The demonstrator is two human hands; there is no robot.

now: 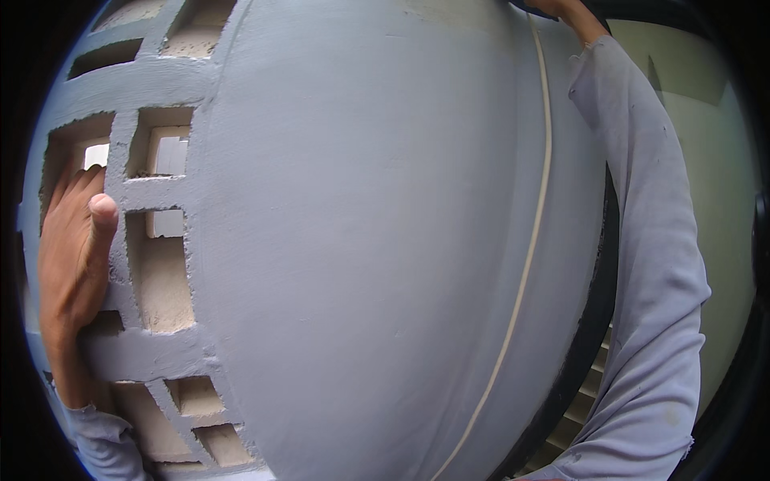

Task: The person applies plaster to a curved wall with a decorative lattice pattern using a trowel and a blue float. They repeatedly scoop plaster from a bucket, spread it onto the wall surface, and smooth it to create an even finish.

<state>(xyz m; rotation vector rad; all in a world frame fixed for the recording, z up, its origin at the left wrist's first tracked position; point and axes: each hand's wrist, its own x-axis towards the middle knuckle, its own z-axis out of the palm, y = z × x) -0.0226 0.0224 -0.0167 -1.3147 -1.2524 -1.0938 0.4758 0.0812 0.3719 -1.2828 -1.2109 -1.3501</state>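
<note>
On the left, my left hand (78,252) lies against a grey lattice of breeze blocks (156,191), its fingers stretched into one of the openings and its thumb resting near the rim. It holds nothing that I can see. High at the right, my right hand (561,8) is mostly cut off by the upper edge. Its fingers look closed around something dark (520,5) that I cannot make out. A thin cream-coloured line (549,144), a cord or a strip, runs from just below that hand down the smooth grey wall (361,224).
Rough-edged openings of several sizes pierce the lattice, with pale surfaces behind them. Beyond the wall's right side runs a dark edge (605,240), with pale slats (589,383) low down. A pale greenish wall (694,144) stands past my right sleeve (654,240).
</note>
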